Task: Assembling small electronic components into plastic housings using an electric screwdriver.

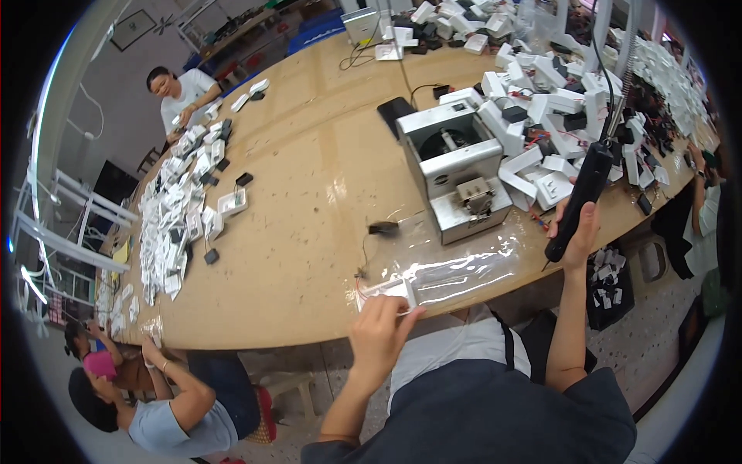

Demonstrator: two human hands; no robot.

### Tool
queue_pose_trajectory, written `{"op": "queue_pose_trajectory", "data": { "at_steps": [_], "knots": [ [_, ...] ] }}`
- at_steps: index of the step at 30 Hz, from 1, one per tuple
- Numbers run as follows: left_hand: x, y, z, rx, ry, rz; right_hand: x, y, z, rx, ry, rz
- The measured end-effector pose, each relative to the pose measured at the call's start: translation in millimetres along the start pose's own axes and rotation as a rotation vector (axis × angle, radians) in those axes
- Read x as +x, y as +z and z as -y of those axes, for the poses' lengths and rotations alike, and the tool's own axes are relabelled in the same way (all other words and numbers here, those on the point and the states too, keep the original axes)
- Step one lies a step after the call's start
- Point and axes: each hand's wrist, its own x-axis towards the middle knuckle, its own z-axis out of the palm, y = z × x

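Observation:
My left hand (374, 331) is closed on a small white plastic case (401, 290) at the table's near edge, its fingers on the near side of it. Thin red wires come out of the case's left side, and a dark cord runs up to a small black block (382, 229) on the table. My right hand (581, 233) is wrapped round a black electric screwdriver (586, 185), raised over the table's right edge. The bit points down and to the left, apart from the case. What lies inside the case is mostly hidden by my fingers.
A metal screw feeder (452, 166) stands in front of me on clear plastic film (471, 271). White cases (541, 100) heap up at the right, with another pile (174, 224) at the left. Several people work around the table (294, 201). A dark bin (610, 298) stands below right.

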Motion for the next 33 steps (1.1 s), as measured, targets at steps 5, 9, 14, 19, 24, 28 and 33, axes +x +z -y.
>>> {"op": "queue_pose_trajectory", "data": {
  "at_steps": [5, 9, 14, 19, 24, 28, 33],
  "knots": [
    [20, 27, 12, -0.182, -0.079, -0.16, 3, 6, -2, -0.064, 0.001, 0.036],
    [29, -4, 2, -0.533, -0.131, -0.189, 2, 5, -6, -0.081, 0.013, 0.044],
    [8, -33, 38, -0.184, -0.029, 0.06, 3, 2, -6, -0.082, 0.011, 0.072],
    [-10, 0, 22, -0.167, 0.083, 0.17, 3, 7, -3, -0.072, 0.051, 0.06],
    [-19, 37, -13, -0.166, 0.059, 0.211, -8, 34, 8, -0.066, 0.021, 0.02],
    [-8, 41, -5, -0.418, 0.092, 0.144, -9, 35, 1, -0.109, 0.005, 0.047],
    [-14, 29, 15, -0.56, 0.023, 0.188, -20, 34, 4, -0.49, -0.054, -0.019]
  ]
}}
